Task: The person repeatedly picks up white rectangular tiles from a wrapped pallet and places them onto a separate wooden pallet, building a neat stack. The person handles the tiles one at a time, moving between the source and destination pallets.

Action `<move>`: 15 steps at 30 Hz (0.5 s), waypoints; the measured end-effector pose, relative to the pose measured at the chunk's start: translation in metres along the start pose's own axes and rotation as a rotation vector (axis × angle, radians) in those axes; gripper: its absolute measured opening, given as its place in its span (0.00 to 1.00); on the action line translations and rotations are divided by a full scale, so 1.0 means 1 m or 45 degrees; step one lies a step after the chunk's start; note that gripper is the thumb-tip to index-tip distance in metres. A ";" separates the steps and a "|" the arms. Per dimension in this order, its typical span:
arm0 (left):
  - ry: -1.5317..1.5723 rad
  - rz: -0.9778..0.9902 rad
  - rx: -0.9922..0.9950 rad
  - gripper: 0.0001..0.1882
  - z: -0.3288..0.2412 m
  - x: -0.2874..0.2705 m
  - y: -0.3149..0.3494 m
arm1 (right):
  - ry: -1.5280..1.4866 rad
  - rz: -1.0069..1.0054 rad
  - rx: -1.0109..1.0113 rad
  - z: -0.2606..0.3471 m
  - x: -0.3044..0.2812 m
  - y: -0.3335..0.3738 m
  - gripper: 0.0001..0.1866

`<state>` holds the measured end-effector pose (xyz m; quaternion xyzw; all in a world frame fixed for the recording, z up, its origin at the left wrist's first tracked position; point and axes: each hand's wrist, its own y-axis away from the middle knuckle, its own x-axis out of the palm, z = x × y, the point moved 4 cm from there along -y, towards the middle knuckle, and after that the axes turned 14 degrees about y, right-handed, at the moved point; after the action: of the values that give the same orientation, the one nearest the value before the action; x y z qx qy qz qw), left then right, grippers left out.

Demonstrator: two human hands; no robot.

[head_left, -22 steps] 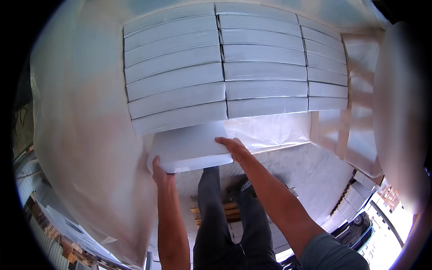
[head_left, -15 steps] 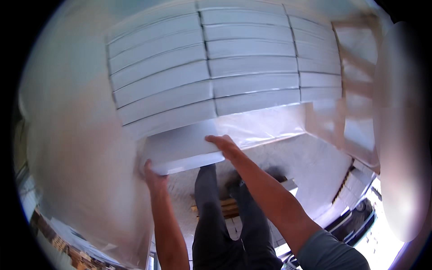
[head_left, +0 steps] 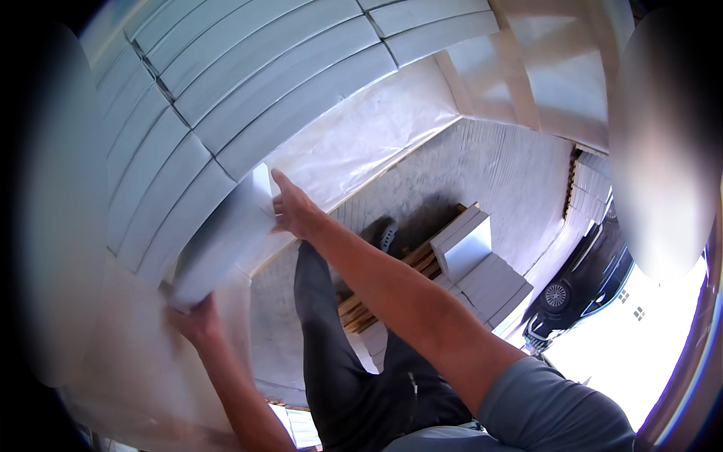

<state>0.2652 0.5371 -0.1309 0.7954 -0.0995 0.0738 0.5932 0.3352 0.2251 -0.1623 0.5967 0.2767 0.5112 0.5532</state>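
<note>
A long white box [head_left: 226, 237], blurred by motion, lies against the front of a stack of similar white boxes [head_left: 294, 83], at its lower row. My left hand [head_left: 197, 320] grips the box's near left corner, though its fingertips are partly hidden. At the box's right end is my right hand [head_left: 298, 209], its thumb raised and fingers apart. Those fingers are beside the end face; whether they touch it I cannot tell.
Pale plastic sheeting [head_left: 376, 135] hangs below the stack. Behind my legs, more white boxes [head_left: 486, 282] sit on a wooden pallet [head_left: 358, 313]. Wooden framing [head_left: 520, 68] stands at the right. A dark car [head_left: 561, 290] is outside in bright light.
The box has moved left and tilted along the stack's front. My right hand has shifted from its top to its right end, fingers spreading. My view has turned, bringing the pallet into sight.
</note>
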 end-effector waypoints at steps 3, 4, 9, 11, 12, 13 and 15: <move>-0.058 0.064 -0.115 0.28 0.017 0.060 0.023 | -0.109 0.135 -0.141 0.011 0.007 0.008 0.46; -0.132 0.054 -0.138 0.30 0.001 0.055 0.005 | -0.062 0.061 -0.193 0.005 0.009 0.011 0.46; -0.246 -0.008 -0.060 0.47 0.041 0.021 0.032 | 0.454 -0.263 -0.149 -0.047 -0.053 0.051 0.33; -0.504 -0.088 0.076 0.51 0.019 -0.022 0.025 | 0.719 -0.278 -0.059 -0.073 -0.062 0.087 0.27; -0.706 -0.269 0.009 0.46 0.030 -0.033 0.030 | 0.833 -0.240 -0.157 -0.088 -0.085 0.106 0.18; -1.042 -0.275 -0.018 0.41 0.037 -0.048 0.033 | 0.908 -0.273 -0.181 -0.103 -0.107 0.124 0.18; -1.632 -0.018 -0.003 0.32 0.038 -0.077 0.024 | 1.081 -0.416 -0.195 -0.129 -0.150 0.163 0.19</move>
<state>0.1844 0.4994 -0.1376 0.6816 -0.4295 -0.4204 0.4174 0.1300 0.1011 -0.0718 0.2403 0.5306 0.6354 0.5069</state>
